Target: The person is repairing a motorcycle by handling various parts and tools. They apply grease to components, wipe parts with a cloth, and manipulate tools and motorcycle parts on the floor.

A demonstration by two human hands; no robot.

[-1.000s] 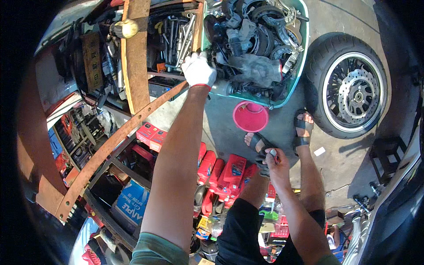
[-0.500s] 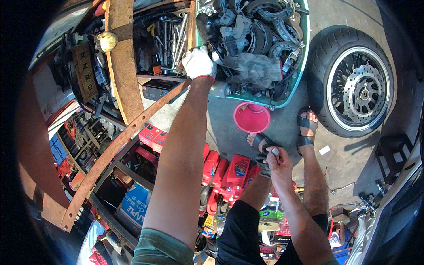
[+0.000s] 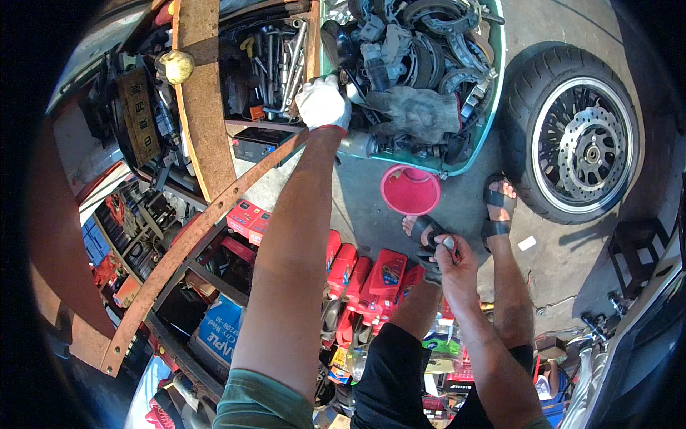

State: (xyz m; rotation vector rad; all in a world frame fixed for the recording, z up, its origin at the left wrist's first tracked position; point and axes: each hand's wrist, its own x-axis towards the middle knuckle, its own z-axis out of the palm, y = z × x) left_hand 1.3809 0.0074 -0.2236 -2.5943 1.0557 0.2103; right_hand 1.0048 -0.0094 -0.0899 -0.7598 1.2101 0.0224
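My left hand point(image 3: 323, 105), in a white work glove with a red cuff, is closed at the corner where a wooden tool tray point(image 3: 312, 43) meets a green tub point(image 3: 477, 146). Its fingers curl down out of sight, so what they grip is hidden. Wrenches point(image 3: 291, 64) lie in the tray just left of it. Low in front of my knees, my bare right hand point(image 3: 457, 261) is closed, thumb up, on a dark work glove point(image 3: 431, 268). The tub holds brake shoes point(image 3: 426, 61), other greasy parts and a grey glove point(image 3: 421, 111).
A pink basin point(image 3: 409, 189) stands below the tub, near my sandalled feet. To the right lies a wheel point(image 3: 589, 146) with a brake disc. A curved metal strip point(image 3: 182, 247) crosses the left side. Red bottles point(image 3: 382, 275) crowd the floor by my knee; a dark stool point(image 3: 632, 247) stands far right.
The whole view has shifted very slightly. Both hands keep their places, the left at the tray corner and the right on the dark glove.
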